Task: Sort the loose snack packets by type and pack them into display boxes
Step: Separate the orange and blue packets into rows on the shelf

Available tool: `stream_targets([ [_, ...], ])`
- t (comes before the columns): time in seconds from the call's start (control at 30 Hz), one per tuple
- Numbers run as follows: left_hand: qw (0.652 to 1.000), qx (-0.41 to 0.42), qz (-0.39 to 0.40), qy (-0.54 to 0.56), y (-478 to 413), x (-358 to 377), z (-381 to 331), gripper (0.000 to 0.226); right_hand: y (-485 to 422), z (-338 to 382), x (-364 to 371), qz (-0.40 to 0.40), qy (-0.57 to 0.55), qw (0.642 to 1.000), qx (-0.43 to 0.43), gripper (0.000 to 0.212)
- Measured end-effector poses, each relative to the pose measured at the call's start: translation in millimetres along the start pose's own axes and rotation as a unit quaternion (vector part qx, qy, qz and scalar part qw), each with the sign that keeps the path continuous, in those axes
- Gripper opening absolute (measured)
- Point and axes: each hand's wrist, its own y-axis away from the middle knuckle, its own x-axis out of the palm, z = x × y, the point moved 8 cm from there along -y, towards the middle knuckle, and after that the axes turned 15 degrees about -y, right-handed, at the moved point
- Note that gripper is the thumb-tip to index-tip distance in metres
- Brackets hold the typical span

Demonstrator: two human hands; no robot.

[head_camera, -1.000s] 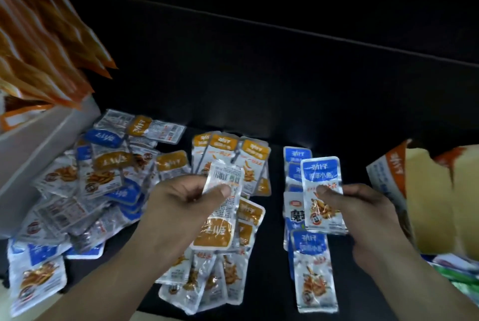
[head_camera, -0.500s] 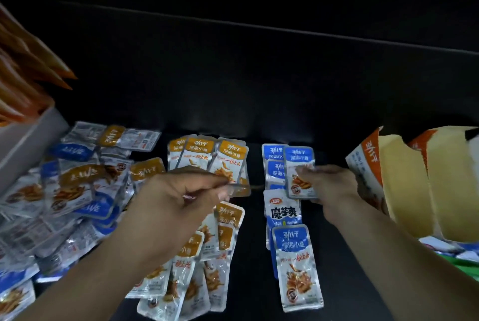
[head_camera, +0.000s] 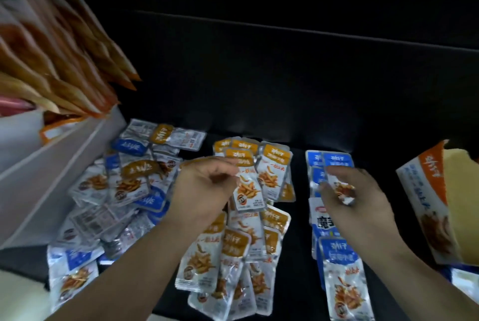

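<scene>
My left hand (head_camera: 204, 191) pinches the left edge of an orange-topped packet (head_camera: 248, 188), which lies face up over the far end of the orange packets (head_camera: 276, 165). More orange packets (head_camera: 233, 256) overlap nearer to me. My right hand (head_camera: 360, 204) grips a blue-topped packet (head_camera: 338, 165) with thumb and fingers, over the far end of the blue column (head_camera: 339, 269). A mixed heap of loose packets (head_camera: 124, 186) lies left of my left hand.
A white carton (head_camera: 51, 160) stands at the far left, with orange-edged flat pieces (head_camera: 64, 74) sticking up out of it. An open orange-and-white display box (head_camera: 425, 204) stands at the right. A dark wall rises behind the black table (head_camera: 300, 217).
My left hand turned its orange packet face up and brought it down onto the far orange packets. My right hand carried the blue packet to the far end of the blue column.
</scene>
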Motion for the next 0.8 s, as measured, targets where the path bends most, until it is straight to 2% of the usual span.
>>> stream_targets([
  [0.1, 1.0, -0.012, 0.011, 0.025, -15, 5, 9, 0.023, 7, 23, 43, 0.066, -0.026, 0.997, -0.027, 0.028],
  [0.2, 0.998, 0.04, 0.042, -0.006, -28, 13, 7, 0.028, 8, 38, 84, 0.15, 0.028, 0.983, -0.1, 0.036],
  [0.23, 0.995, 0.073, 0.062, -0.03, -32, 17, 6, 0.031, 10, 38, 101, 0.195, 0.067, 0.972, -0.117, 0.043],
  [0.3, 0.975, 0.152, 0.076, -0.147, -33, 17, 4, 0.04, 13, 29, 129, 0.277, 0.158, 0.939, -0.127, 0.067],
  [0.37, 0.943, 0.206, 0.04, -0.257, -21, 5, 6, 0.041, 12, 20, 145, 0.315, 0.245, 0.909, -0.118, 0.08],
  [0.43, 0.925, 0.224, -0.021, -0.307, -1, -18, 14, 0.033, 12, 18, 153, 0.323, 0.306, 0.887, -0.124, 0.086],
  [0.5, 0.9, 0.216, -0.079, -0.37, 17, -45, 36, 0.03, 10, 18, 157, 0.307, 0.327, 0.884, -0.137, 0.099],
  [0.57, 0.876, 0.17, -0.05, -0.448, 22, -64, 67, 0.045, 5, 20, 158, 0.267, 0.328, 0.891, -0.166, 0.101],
  [0.67, 0.846, 0.128, 0.014, -0.517, 24, -81, 93, 0.074, 8, 32, 162, 0.212, 0.316, 0.9, -0.212, 0.079],
  [0.73, 0.837, 0.127, 0.012, -0.532, 22, -84, 91, 0.081, 17, 36, 175, 0.231, 0.316, 0.895, -0.216, 0.074],
  [0.8, 0.834, 0.119, -0.012, -0.539, 19, -88, 85, 0.079, 26, 37, 190, 0.281, 0.321, 0.883, -0.195, 0.078],
])
